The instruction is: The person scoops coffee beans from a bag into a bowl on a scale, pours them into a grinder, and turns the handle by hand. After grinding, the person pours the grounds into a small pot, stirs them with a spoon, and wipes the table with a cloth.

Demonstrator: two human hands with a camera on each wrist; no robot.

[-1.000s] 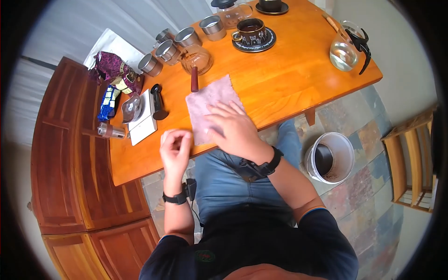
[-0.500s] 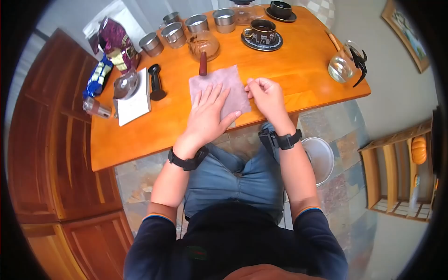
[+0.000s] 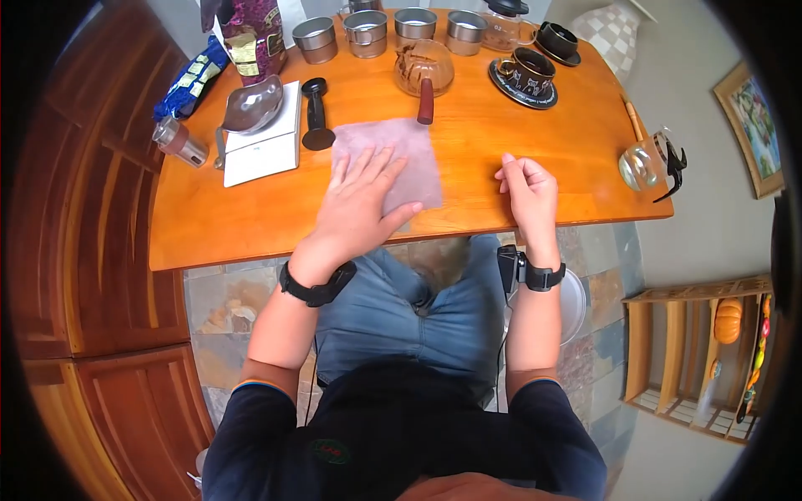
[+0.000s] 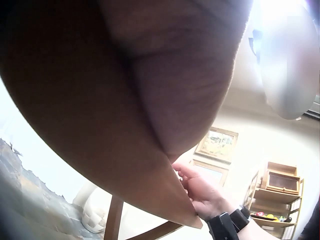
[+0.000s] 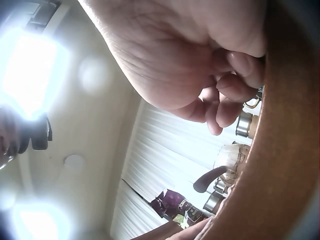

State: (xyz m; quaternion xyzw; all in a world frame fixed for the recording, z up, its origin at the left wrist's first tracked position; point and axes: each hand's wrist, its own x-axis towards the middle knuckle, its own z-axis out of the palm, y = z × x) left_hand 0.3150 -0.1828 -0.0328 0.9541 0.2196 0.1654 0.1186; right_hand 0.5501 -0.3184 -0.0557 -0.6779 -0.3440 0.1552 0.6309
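My left hand (image 3: 355, 204) lies palm down with spread fingers on a pinkish cloth (image 3: 418, 171) near the table's front edge. To the right of the cloth, apart from it, my right hand (image 3: 532, 196) rests at the table with loosely curled fingers and holds nothing. In the right wrist view the right hand (image 5: 185, 65) shows bent fingers with no object among them. The left wrist view has the palm of the left hand (image 4: 185, 75) close up; its fingers are hidden there.
Behind the cloth stand a glass pot with a red-brown handle (image 3: 426, 100) and several metal-rimmed cups (image 3: 368, 37). Left are a black tamper (image 3: 316, 113) and a white scale (image 3: 263, 159) bearing a clear dish. Right are a cup on a saucer (image 3: 530, 75) and a glass jug (image 3: 642, 167).
My right hand has left the cloth and moved right, its fingers now curled. The left hand has gone from raised and curled to flat on the cloth. The head view has shifted.
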